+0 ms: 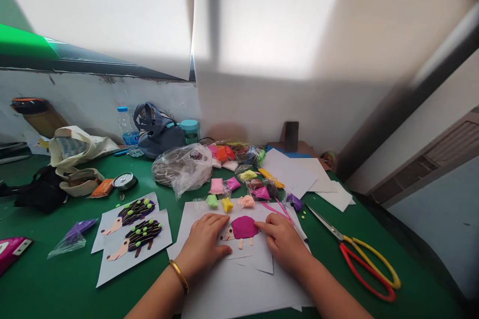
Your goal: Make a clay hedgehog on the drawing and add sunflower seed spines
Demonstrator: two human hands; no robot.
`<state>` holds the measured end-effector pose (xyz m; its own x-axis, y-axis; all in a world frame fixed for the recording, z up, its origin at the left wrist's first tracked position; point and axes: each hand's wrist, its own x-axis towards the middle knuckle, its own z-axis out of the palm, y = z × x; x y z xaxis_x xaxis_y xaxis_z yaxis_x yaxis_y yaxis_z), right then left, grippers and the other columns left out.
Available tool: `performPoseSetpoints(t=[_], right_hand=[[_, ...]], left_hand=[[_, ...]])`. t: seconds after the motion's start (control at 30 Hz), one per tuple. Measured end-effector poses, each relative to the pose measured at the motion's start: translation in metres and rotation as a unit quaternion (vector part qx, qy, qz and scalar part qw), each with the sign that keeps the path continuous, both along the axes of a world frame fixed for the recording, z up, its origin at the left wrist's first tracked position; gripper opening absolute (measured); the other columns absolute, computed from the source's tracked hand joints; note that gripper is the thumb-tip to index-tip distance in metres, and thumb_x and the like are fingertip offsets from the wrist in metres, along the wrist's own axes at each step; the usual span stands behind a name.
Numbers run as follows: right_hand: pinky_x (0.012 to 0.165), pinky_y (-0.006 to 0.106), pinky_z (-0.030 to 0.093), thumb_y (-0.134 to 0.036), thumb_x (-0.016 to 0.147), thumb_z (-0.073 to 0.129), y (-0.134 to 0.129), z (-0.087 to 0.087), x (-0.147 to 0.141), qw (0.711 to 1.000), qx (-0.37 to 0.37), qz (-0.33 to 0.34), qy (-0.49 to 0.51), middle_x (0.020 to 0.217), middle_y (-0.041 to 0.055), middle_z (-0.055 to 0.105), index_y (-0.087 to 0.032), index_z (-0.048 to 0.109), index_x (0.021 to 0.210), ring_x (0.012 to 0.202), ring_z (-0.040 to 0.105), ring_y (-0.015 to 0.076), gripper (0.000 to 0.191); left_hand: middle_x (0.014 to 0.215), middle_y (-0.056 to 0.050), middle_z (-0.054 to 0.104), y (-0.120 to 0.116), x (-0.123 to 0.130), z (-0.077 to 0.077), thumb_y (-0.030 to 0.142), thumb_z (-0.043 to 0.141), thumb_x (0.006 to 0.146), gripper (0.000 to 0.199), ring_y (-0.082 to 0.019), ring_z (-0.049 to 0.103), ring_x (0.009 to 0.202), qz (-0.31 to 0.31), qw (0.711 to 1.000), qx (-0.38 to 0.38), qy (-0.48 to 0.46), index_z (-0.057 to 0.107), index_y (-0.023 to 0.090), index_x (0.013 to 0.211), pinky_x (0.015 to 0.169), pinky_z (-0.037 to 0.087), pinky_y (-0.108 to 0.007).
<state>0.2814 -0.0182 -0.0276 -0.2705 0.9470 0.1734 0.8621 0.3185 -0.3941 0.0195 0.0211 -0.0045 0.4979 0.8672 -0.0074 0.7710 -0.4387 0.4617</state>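
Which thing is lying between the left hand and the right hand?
A hedgehog figure with a magenta body lies there on white paper, between the left hand and the right hand, as the head view shows.

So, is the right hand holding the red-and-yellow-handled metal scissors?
No, the scissors lie on the green tabletop, while the right hand touches the flat magenta clay shape.

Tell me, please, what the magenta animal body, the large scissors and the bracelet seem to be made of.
Magenta animal body: probably soft modelling clay, matt, smooth, with rounded edges.
Scissors: shiny, silvery blades, so metal; evenly coloured red and yellow handles, probably plastic or coated.
Bracelet: gold colour with bright highlights, likely polished metal; solid or plated, I cannot tell.
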Motion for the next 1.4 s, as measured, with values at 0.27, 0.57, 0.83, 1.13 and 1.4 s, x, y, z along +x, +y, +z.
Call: performPoseSetpoints(t=[0.27, 0.57, 0.83, 1.13, 1.4], right_hand=[[0.087, 0.034, 0.042, -0.006, 0.081, 0.046, 0.005, 0.001, -0.005, 1.000, -0.028, -0.003, 0.001, 0.096, 0.0055, 0.058, -0.029, 0.065, 0.126, 0.094, 0.053, 0.0212, 0.054], [0.088, 0.032, 0.042, -0.004, 0.079, 0.045, 0.010, 0.001, -0.005, 1.000, -0.025, -0.006, 0.010, 0.102, 0.0064, 0.060, -0.025, 0.052, 0.138, 0.096, 0.054, 0.0205, 0.063], [0.083, 0.030, 0.038, -0.007, 0.081, 0.047, 0.014, 0.001, -0.009, 0.999, -0.043, -0.006, -0.021, 0.095, 0.0045, 0.057, -0.032, 0.063, 0.127, 0.091, 0.053, 0.0195, 0.055], [0.080, 0.030, 0.037, -0.005, 0.080, 0.048, 0.011, 0.002, -0.011, 0.999, -0.026, -0.010, -0.040, 0.091, 0.0029, 0.054, -0.037, 0.055, 0.135, 0.089, 0.050, 0.0195, 0.064], [0.082, 0.030, 0.040, -0.004, 0.082, 0.047, 0.011, -0.001, -0.006, 1.000, -0.030, 0.001, 0.006, 0.091, 0.0030, 0.055, -0.033, 0.064, 0.127, 0.090, 0.052, 0.0188, 0.056]], left_hand=[[0.136, -0.004, 0.059, 0.001, 0.005, 0.012, 0.034, 0.074, 0.071, 0.064, -0.030, 0.046, 0.127, -0.016, 0.999, 0.001, 0.044, 0.056, 0.028, 0.132, 0.104, 0.035, -0.044], [0.118, -0.009, 0.065, -0.001, 0.036, 0.024, 0.019, 0.048, 0.090, 0.031, -0.027, 0.056, 0.112, -0.037, 0.995, 0.062, 0.072, 0.063, 0.022, 0.117, 0.095, 0.042, -0.040], [0.119, -0.009, 0.061, 0.001, 0.060, 0.013, 0.018, 0.046, 0.089, 0.036, -0.027, 0.051, 0.112, -0.032, 0.994, 0.062, 0.080, 0.061, 0.023, 0.121, 0.094, 0.040, -0.040], [0.117, -0.008, 0.059, -0.003, 0.061, 0.010, 0.019, 0.048, 0.087, 0.034, -0.027, 0.050, 0.110, -0.023, 0.994, 0.076, 0.072, 0.063, 0.025, 0.117, 0.093, 0.039, -0.041], [0.124, -0.007, 0.058, -0.006, 0.058, 0.007, 0.020, 0.050, 0.086, 0.040, -0.028, 0.047, 0.115, -0.026, 0.993, 0.077, 0.080, 0.059, 0.028, 0.124, 0.096, 0.037, -0.043]])
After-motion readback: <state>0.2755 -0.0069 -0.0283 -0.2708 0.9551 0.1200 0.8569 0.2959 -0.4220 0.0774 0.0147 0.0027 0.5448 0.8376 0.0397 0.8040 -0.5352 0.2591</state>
